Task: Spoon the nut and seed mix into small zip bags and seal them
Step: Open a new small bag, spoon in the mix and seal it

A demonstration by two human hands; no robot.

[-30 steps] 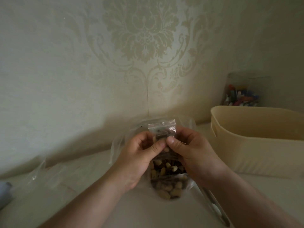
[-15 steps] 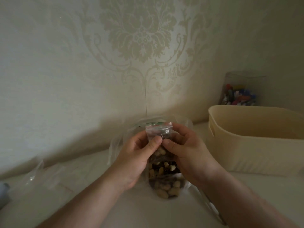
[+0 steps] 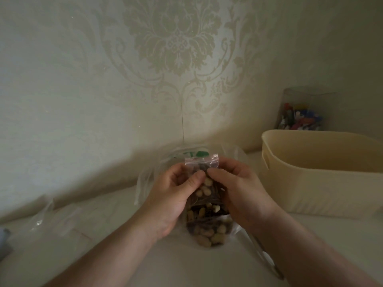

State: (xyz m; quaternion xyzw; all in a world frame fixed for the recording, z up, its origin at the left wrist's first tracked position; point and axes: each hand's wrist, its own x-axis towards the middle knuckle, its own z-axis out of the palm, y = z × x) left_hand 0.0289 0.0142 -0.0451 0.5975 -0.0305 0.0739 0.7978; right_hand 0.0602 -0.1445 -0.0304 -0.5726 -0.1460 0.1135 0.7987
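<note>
Now the left hand (image 3: pixel 165 200) pinches the small bag (image 3: pixel 202 162) just under its strip, thumb in front, fingers curled behind. Between both hands the bag stands upright, filled with nut mix (image 3: pixel 205 188), its top poking above the thumbs. Beneath the hands lies the big clear bag (image 3: pixel 207 235) of mix on the surface (image 3: pixel 176 264). The right hand (image 3: pixel 242 195) pinches the same strip, thumb tip meeting the left thumb. Sealing looks to be the step; whether the strip is closed, I can't tell. Next call: press thumbs along it, edge to edge. Further right, a tub (image 3: pixel 323 179).
</note>
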